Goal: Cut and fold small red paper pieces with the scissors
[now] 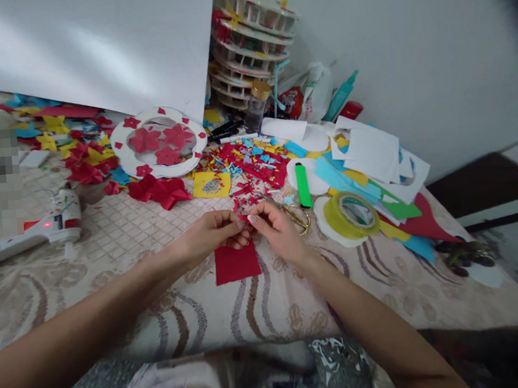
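Observation:
My left hand [223,228] and my right hand [276,228] meet over the table, fingertips pinched together. Between them shows a small piece of red paper [243,218], mostly hidden by the fingers. Just below lies a flat red paper square [236,264], its upper part covered by my left hand. Gold-handled scissors [303,219] rest beside my right hand, partly hidden by it. Beyond the hands are a yellow paper square [212,184] with a dark speckled patch and a heap of small paper scraps [256,164].
A glue gun [57,225] with a red light lies at left. Near the back is a white scalloped ring [120,154] with red paper flowers. To the right are a green highlighter [303,184], a tape roll [339,217] and paper sheets [372,155]. A tiered white stand [250,33] rises behind.

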### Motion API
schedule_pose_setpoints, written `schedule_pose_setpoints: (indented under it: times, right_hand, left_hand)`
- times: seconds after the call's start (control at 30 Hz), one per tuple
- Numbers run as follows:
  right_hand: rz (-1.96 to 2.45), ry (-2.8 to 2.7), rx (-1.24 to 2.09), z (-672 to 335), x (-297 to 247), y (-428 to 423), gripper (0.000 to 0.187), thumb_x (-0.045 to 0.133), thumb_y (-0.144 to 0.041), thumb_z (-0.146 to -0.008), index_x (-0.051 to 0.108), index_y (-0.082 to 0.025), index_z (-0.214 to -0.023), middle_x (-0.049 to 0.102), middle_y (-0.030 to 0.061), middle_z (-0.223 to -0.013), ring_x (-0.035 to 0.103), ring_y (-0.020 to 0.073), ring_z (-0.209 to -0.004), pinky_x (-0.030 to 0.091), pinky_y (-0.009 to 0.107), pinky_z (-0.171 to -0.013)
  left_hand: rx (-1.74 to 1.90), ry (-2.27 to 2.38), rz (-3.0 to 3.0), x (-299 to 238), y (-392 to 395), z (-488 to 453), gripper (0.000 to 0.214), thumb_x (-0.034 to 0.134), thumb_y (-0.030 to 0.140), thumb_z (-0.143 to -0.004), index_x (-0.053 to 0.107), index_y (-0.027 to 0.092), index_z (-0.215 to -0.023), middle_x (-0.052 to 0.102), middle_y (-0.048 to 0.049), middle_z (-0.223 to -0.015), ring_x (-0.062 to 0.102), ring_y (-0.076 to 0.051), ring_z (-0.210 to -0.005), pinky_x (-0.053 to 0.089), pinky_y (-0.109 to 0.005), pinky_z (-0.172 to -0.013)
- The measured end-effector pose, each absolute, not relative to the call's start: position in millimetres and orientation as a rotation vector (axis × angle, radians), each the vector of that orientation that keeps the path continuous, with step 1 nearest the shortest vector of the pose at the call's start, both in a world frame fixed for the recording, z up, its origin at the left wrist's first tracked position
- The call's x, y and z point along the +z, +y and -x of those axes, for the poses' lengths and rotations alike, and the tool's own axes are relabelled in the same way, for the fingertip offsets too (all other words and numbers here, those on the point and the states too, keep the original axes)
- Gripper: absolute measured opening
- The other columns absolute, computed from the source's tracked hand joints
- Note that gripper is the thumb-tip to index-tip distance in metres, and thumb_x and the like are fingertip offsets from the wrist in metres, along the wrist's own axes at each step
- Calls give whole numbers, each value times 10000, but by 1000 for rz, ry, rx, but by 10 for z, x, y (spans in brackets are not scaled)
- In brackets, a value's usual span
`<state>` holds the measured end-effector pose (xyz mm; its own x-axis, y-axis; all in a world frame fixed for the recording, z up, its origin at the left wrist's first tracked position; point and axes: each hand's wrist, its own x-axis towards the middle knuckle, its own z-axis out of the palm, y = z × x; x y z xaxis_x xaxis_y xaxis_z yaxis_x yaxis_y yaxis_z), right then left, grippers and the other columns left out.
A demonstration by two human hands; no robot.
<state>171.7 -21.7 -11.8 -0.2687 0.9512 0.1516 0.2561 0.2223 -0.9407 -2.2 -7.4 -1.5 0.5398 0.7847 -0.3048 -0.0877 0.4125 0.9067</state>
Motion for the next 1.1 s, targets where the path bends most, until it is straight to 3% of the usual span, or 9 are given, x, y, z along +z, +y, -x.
schedule_pose_setpoints:
  times: [0.37, 0.6, 1.1]
  right_hand:
    - [1202, -1778, 967, -1731, -69, -229, 110, 465, -290, -883, 477, -202, -818, 507, -4, -746, 493, 132, -679, 411, 271, -631]
    - [1205, -1830, 950, -1723, -18, -271, 97, 460, -274, -881, 474, -205, -813, 510, -7, -739, 497, 129, -672, 418, 267, -633]
    - [1124, -1540, 1091, -1663, -112, -250, 120, 564, -276, -826, 475, -205, -862, 505, -8, -759, 505, 122, -690, 433, 263, -637]
  left_hand:
    - [629, 798, -977, -41, -111, -6, 194, 673, 308, -730, 611, 124, -739, 686, -33, -741, 630, -104, -666, 493, -245, -675]
    - [574, 867, -1062, -53, -94, -7, 207, 726, 294, -672, 620, 124, -719, 682, -19, -659, 603, -84, -573, 485, -212, -598]
    - [628, 899, -1038, -10, -119, -22, 85, 661, 173, -701, 597, 121, -677, 669, -18, -628, 589, -81, -541, 458, -203, -563]
